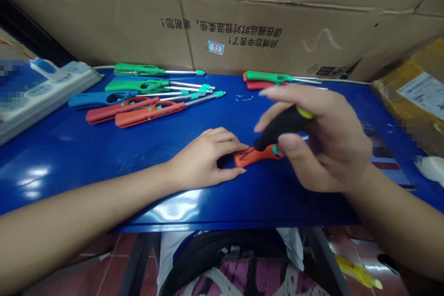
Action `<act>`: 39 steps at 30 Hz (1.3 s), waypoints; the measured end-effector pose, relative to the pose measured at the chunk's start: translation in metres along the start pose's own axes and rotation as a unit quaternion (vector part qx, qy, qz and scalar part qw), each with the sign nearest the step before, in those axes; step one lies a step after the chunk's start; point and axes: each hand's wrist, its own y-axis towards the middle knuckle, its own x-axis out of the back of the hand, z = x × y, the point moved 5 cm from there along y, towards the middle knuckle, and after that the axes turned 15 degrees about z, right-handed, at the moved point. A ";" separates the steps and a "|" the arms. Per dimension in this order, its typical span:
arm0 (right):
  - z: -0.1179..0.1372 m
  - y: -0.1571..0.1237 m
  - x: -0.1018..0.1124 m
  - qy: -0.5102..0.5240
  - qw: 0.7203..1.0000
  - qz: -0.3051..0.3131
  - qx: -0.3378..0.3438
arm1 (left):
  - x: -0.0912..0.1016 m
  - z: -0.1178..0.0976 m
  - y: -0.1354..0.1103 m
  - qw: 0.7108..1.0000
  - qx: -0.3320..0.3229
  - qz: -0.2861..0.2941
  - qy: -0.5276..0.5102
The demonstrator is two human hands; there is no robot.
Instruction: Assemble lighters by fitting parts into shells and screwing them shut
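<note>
An orange long-nosed lighter [261,156] lies flat on the blue table. My left hand [209,157] rests on the table and steadies its handle end between thumb and forefinger. My right hand [326,134] grips a screwdriver [285,126] by its black and yellow handle. The thin shaft slants down to the lighter's handle end, its tip close to the left forefinger. Behind my right hand, most of the lighter's metal tube is hidden.
Several green, blue, red and orange lighters [149,112] lie at the back left. More lighters [267,77] lie at the back right, near small white slivers [244,98]. A cardboard box [138,23] walls off the back; a power strip [58,90] sits at left.
</note>
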 end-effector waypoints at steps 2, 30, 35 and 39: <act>0.004 0.000 0.003 -0.046 0.997 -0.059 -0.010 | 0.000 0.000 0.000 1.000 0.001 0.002 -0.002; 0.003 0.000 0.002 -0.142 0.988 -0.059 -0.003 | 0.000 -0.001 -0.001 1.000 -0.007 -0.001 0.016; -0.014 -0.002 -0.007 -0.044 0.998 0.016 -0.049 | 0.000 -0.001 -0.001 1.000 -0.004 0.006 0.010; -0.013 -0.003 -0.008 0.015 1.000 -0.004 -0.022 | 0.000 -0.001 -0.001 1.000 -0.011 -0.003 0.016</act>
